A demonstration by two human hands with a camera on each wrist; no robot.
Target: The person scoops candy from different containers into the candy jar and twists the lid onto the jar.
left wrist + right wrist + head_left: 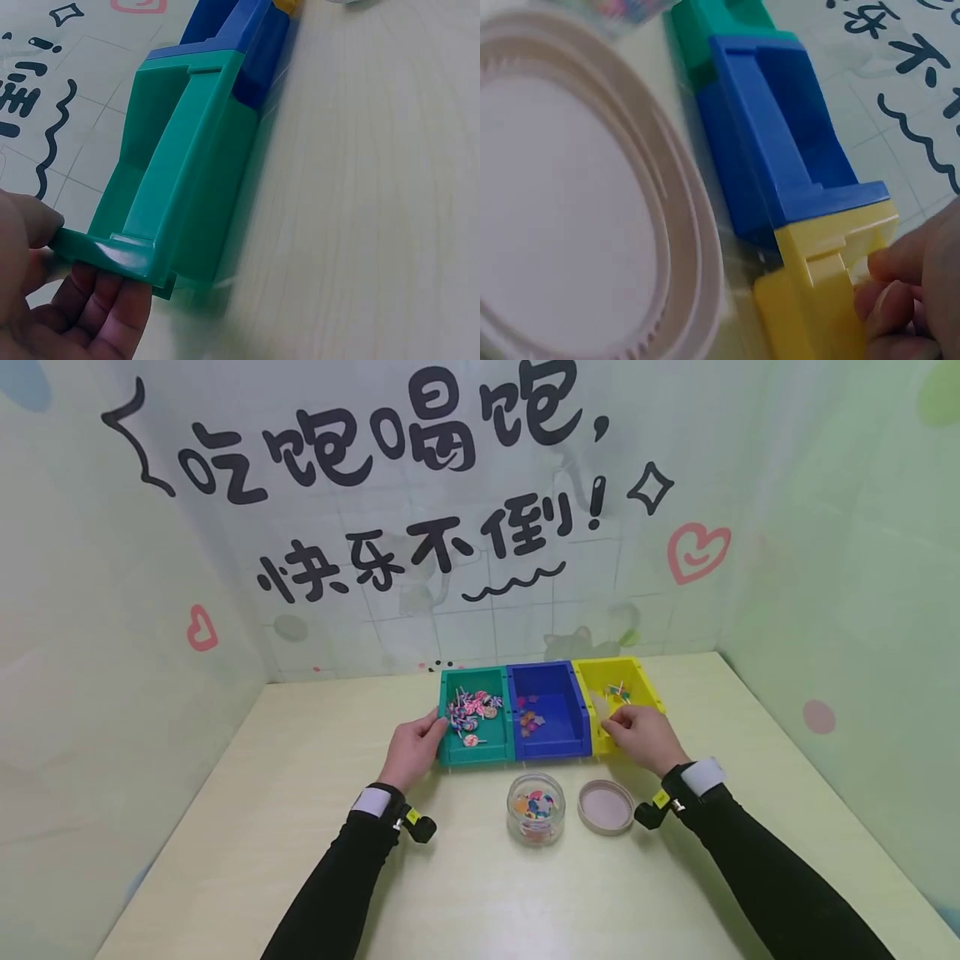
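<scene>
My left hand (412, 750) grips the left wall of the green bin (202, 172), thumb above and fingers curled below the rim. Small lollipop-shaped pieces (474, 706) lie in that bin. At the yellow bin (637, 681), my right hand (643, 737) has thumb and forefinger together, pinching a small pale piece (600, 703) whose kind is unclear. A few tiny pieces on sticks (618, 692) lie farther back there. Between these two, the blue bin (558, 718) holds small star- and flower-like pieces (529, 720).
A clear glass jar (536, 827) with colorful small pieces stands in front of the bins. Right of it, a pinkish round lid (606, 807) lies on the pale wooden table (315, 777). A printed backdrop rises behind and at both sides.
</scene>
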